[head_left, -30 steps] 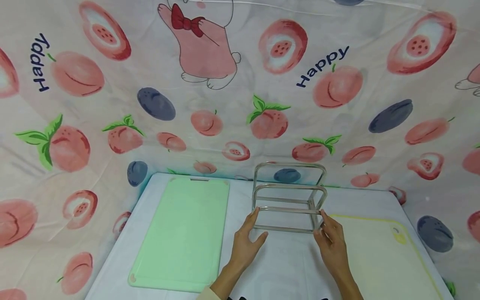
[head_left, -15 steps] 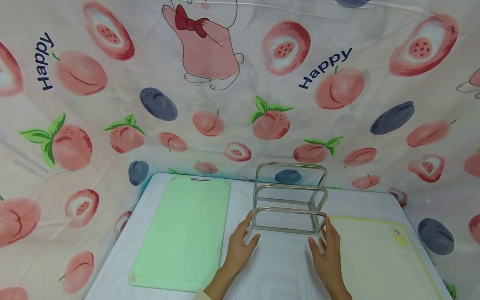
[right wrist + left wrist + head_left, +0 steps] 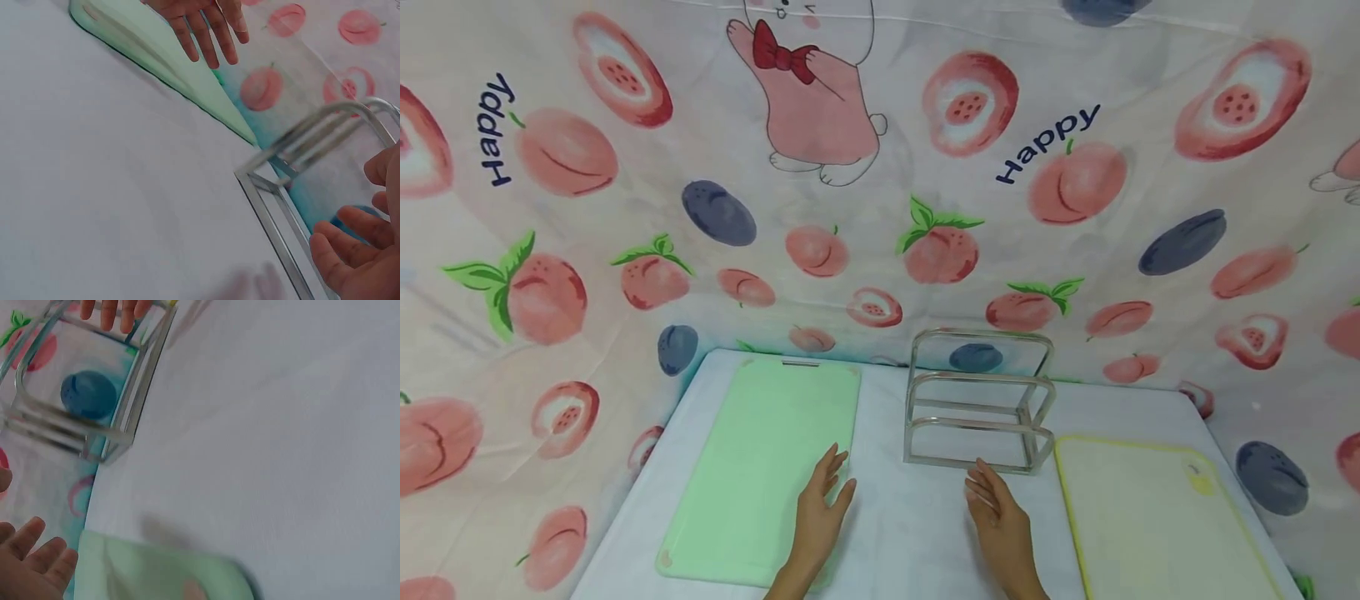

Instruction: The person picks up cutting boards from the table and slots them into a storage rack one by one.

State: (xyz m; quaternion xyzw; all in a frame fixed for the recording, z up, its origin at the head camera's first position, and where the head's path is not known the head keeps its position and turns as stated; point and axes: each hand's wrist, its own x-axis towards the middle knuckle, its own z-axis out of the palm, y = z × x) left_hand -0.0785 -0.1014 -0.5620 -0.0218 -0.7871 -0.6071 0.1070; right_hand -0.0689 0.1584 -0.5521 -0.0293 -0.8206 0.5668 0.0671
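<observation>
A silver metal rack [image 3: 973, 425] with several upright loops stands toward the back of the white table. My left hand [image 3: 818, 512], fingers loosely extended, hovers over the right edge of the green cutting board [image 3: 760, 467] and holds nothing. In front of the rack, my right hand [image 3: 1000, 525] is also bare, its fingertips overlapping the rack's front bar in the head view. The left wrist view shows the left fingers [image 3: 50, 556] spread near the green board's corner. Relaxed right fingers [image 3: 344, 247] appear beside the rack's base in the right wrist view.
A pale cutting board with a yellow rim [image 3: 1150, 500] lies on the right of the table. Behind the table [image 3: 917, 542] hangs a curtain [image 3: 865, 200] printed with peaches and a rabbit, which also runs along both sides.
Both hands have let go of the rack and drawn back toward the body. The left has shifted left over the green board, the right inward. The rack stays in place.
</observation>
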